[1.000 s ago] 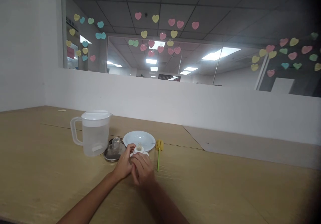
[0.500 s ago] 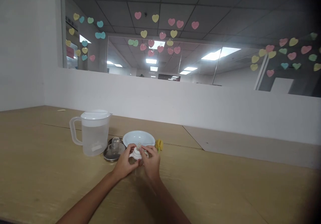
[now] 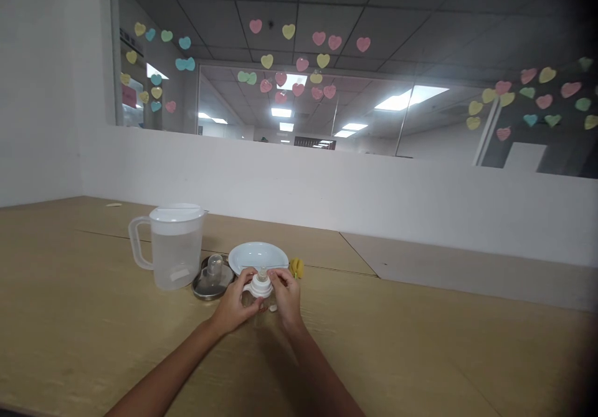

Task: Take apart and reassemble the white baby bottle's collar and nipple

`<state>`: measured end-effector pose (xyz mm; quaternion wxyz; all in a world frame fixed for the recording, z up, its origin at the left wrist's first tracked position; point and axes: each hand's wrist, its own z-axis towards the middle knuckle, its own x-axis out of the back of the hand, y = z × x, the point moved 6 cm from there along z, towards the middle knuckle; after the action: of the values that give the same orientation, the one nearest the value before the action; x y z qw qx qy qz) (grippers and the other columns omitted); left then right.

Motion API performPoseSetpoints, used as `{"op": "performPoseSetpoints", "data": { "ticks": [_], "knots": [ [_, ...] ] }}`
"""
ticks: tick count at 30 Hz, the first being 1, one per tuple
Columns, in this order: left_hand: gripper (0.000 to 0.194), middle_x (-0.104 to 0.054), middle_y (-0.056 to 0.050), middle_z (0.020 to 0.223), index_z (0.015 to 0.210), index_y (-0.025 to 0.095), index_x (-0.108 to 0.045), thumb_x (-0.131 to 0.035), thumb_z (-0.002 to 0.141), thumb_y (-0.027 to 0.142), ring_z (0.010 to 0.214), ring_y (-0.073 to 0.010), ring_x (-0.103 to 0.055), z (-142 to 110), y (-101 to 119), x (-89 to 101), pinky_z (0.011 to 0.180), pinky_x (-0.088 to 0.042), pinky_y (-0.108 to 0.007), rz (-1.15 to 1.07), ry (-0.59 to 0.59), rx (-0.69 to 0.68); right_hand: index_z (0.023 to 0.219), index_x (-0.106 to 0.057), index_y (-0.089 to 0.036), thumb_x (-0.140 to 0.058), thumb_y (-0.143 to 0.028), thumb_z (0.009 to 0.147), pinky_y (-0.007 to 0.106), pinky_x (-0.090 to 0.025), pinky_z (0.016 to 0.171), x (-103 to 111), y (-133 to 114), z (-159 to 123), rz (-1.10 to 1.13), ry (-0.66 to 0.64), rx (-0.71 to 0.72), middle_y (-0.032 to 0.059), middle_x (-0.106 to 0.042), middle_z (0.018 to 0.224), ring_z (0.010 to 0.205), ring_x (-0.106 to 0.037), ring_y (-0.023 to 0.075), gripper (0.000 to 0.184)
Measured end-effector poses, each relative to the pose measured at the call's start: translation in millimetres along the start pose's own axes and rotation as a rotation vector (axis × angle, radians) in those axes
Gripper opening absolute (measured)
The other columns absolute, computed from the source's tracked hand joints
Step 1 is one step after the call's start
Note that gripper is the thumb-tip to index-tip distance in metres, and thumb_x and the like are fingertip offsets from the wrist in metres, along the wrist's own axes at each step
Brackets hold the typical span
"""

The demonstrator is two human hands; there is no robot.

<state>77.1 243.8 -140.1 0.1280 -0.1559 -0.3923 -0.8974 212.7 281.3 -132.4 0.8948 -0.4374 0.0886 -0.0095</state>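
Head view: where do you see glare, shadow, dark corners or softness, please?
Head view: bright ceiling lights glare in the window; a soft shadow lies on the table between the forearms; the picture's right corners are dark; the white-topped item between the left hand and right hand looks slightly soft.

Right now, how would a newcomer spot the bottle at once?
On the table, find the white bowl, then look nearer the camera. There, between the left hand and the right hand, is the bottle. Its white collar with a pale teat on top sets it apart from the bowl and the lidded jug.
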Motion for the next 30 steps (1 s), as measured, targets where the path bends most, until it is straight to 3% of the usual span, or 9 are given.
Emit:
{"op": "performPoseSetpoints", "data": {
  "ticks": [6,9,14,17,22,26,30],
  "knots": [
    [0.052,-0.05,-0.011,0.127,0.125,0.016,-0.042,-0.056,0.076,0.026,0.117,-0.0216,-0.049,1,-1,-0.7,0.105,-0.037,-0.039,0.039,-0.02,0.002,0.065,-0.054,-0.016,-0.046,-0.055,0.079,0.025,-0.047,0.054,5,15,1,0.018,0.104,-0.052,0.0038,-0.057,0.063,0.056,-0.054,0.0134,0.042],
    [0.055,-0.049,-0.011,0.13,0.127,0.015,-0.043,-0.056,0.076,0.027,0.121,-0.0225,-0.046,1,-2,-0.7,0.107,-0.035,-0.04,0.044,-0.013,-0.01,0.066,-0.056,-0.016,-0.045,-0.051,0.081,0.026,-0.048,0.059,1,8,-3,-0.01,0.044,-0.046,0.0042,-0.059,0.065,0.061,-0.057,0.0146,0.04],
    [0.057,-0.045,-0.011,0.134,0.13,0.016,-0.041,-0.055,0.077,0.03,0.124,-0.0223,-0.043,1,-6,-2.0,0.109,-0.033,-0.039,0.04,-0.025,-0.013,0.088,-0.061,-0.017,-0.052,-0.039,0.081,0.028,-0.049,0.073,-10,-11,-16,-0.04,-0.121,0.003,0.0052,-0.065,0.088,0.082,-0.061,0.0167,0.026],
    [0.066,-0.041,-0.01,0.137,0.137,0.017,-0.032,-0.055,0.076,0.029,0.124,-0.022,-0.042,0,-6,-2.2,0.109,-0.032,-0.04,0.045,-0.027,0.014,0.089,-0.061,-0.016,-0.052,-0.037,0.081,0.028,-0.048,0.074,-11,-19,-20,-0.121,-0.155,0.043,0.0046,-0.065,0.087,0.081,-0.06,0.0168,0.024],
    [0.081,-0.054,-0.008,0.121,0.143,0.02,-0.012,-0.056,0.074,0.026,0.106,-0.0176,-0.054,-1,-4,-3.4,0.099,-0.041,-0.035,-0.023,-0.024,0.064,0.082,-0.063,-0.017,-0.054,-0.037,0.079,0.029,-0.047,0.073,-7,-21,-19,-0.226,-0.107,0.022,0.0045,-0.065,0.082,0.079,-0.06,0.0173,0.022],
    [0.085,-0.055,-0.008,0.117,0.143,0.019,-0.009,-0.058,0.073,0.025,0.104,-0.0171,-0.055,0,-3,-3.6,0.098,-0.041,-0.034,-0.067,-0.01,0.069,0.08,-0.063,-0.016,-0.056,-0.035,0.077,0.03,-0.045,0.072,-3,-25,-18,-0.343,-0.043,0.11,0.0056,-0.063,0.081,0.077,-0.058,0.0176,0.02],
    [0.083,-0.055,-0.009,0.119,0.142,0.019,-0.013,-0.058,0.073,0.026,0.108,-0.018,-0.054,-1,-3,-4.0,0.099,-0.039,-0.035,-0.069,-0.019,0.08,0.097,-0.062,-0.015,-0.052,-0.03,0.077,0.033,-0.042,0.078,-8,-31,-21,-0.467,-0.09,0.274,0.0066,-0.06,0.09,0.087,-0.053,0.0189,0.027]
  ]
}}
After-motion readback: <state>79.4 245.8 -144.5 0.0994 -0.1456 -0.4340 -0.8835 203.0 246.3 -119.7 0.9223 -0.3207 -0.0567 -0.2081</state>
